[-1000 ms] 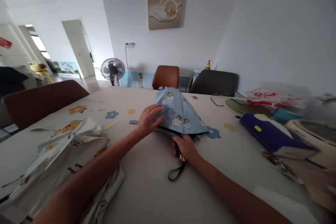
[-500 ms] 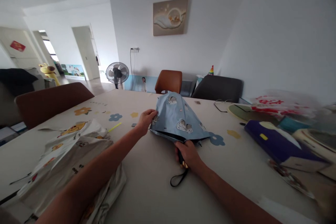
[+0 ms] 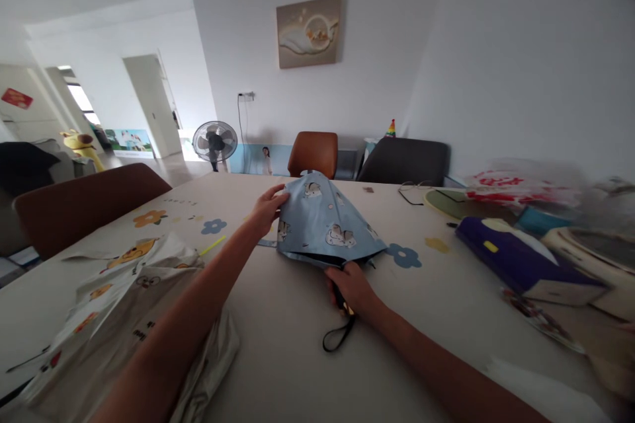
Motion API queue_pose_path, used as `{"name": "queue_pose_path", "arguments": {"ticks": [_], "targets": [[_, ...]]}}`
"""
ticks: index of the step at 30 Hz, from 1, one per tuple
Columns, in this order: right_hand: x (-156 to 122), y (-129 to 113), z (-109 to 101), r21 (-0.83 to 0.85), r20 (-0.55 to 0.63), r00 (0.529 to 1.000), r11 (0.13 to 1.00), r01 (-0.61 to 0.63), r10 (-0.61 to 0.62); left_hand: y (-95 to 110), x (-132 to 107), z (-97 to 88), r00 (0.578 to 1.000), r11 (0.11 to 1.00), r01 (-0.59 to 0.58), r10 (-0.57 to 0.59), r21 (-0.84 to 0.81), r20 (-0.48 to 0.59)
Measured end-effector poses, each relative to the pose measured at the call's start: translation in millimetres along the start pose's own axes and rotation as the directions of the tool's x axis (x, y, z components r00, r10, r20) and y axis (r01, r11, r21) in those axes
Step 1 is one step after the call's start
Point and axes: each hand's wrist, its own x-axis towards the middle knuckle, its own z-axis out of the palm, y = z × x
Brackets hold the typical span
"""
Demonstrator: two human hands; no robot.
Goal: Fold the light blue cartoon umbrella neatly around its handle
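A light blue folding umbrella (image 3: 325, 221) with cartoon prints lies half collapsed on the table (image 3: 288, 350). My right hand (image 3: 351, 285) is closed round its black handle, whose wrist strap (image 3: 337, 338) loops toward me. My left hand (image 3: 266, 208) pinches the canopy's left edge, fingers curled on the fabric, pulling it out to the side.
A white cartoon-print garment (image 3: 119, 304) lies at the near left. A purple box (image 3: 520, 264), plastic bags (image 3: 516, 188) and other clutter fill the right side. Chairs (image 3: 79, 201) ring the table, and a fan (image 3: 214, 141) stands by the far wall.
My left hand slid off the top of the canopy to its left edge and took hold of the fabric there. My right hand stayed on the handle.
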Motion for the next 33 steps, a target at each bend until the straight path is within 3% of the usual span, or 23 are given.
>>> {"name": "queue_pose_path", "arguments": {"ticks": [6, 10, 12, 14, 16, 18, 19, 20, 22, 27, 30, 33], "targets": [[2, 4, 1, 0.007, -0.039, 0.999, 1.0, -0.003, 0.003, -8, 7, -8.4, 0.964, 0.98, -0.189, 0.198, 0.067, -0.18], [0, 0, 1, 0.009, -0.035, 0.999, 1.0, -0.003, 0.003, -10, 5, -5.5, 0.946, 0.927, -0.178, 0.254, 0.331, -0.203], [0, -1, 0, 0.004, -0.03, 1.0, 1.0, -0.007, 0.007, -9, -5, 3.6, 0.879, 0.798, -0.285, 0.438, 0.532, -0.187], [0, -1, 0, -0.008, -0.02, 1.0, 1.0, 0.003, -0.003, -7, -21, 18.2, 0.746, 0.545, -0.471, 0.665, 0.694, -0.015], [0, -1, 0, -0.015, -0.009, 1.0, 0.999, 0.028, -0.029, -4, -41, 35.3, 0.596, 0.252, -0.674, 0.74, 0.694, 0.31], [-1, -1, 0, -0.023, -0.009, 0.998, 0.998, 0.066, -0.066, -5, -57, 49.7, 0.47, 0.039, -0.814, 0.63, 0.579, 0.618], [-1, -2, 0, -0.031, -0.015, 0.997, 0.997, 0.077, -0.077, -7, -63, 54.4, 0.436, -0.009, -0.847, 0.562, 0.532, 0.703], [-2, -3, -1, -0.042, -0.022, 0.996, 0.996, 0.083, -0.084, -9, -66, 57.2, 0.428, -0.019, -0.86, 0.517, 0.509, 0.742], [-4, -6, -1, -0.075, -0.043, 0.997, 0.995, 0.063, -0.066, -16, -66, 57.9, 0.478, 0.04, -0.846, 0.495, 0.531, 0.725], [-8, -10, 1, -0.112, -0.096, 0.995, 0.993, 0.024, -0.035, -27, -63, 55.5, 0.65, 0.235, -0.727, 0.537, 0.645, 0.538], [-10, -9, 2, -0.152, -0.136, 0.99, 0.988, 0.007, -0.028, -26, -67, 61.1, 0.778, 0.464, -0.604, 0.52, 0.648, 0.354], [-9, -10, 2, -0.205, -0.143, 0.988, 0.978, 0.032, -0.062, -20, -69, 66.8, 0.898, 0.725, -0.405, 0.43, 0.557, 0.093]]}}
